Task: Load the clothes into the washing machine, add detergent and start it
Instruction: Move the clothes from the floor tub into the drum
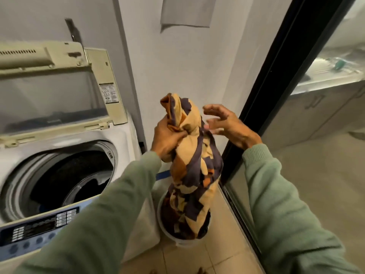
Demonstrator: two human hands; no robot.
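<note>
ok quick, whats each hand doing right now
Left hand: closed, gripping the patterned cloth near its top.
Right hand: open, fingers spread beside the cloth, holding nothing.

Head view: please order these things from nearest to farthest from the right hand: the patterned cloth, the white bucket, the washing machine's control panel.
1. patterned cloth: just left of the right hand, whose open fingers nearly touch it.
2. white bucket: on the floor, below the hand.
3. control panel: far lower left, on the washer's front edge.

Dim warm indoor light, soft motion blur esp. at right, wide-angle bending at edges.
</note>
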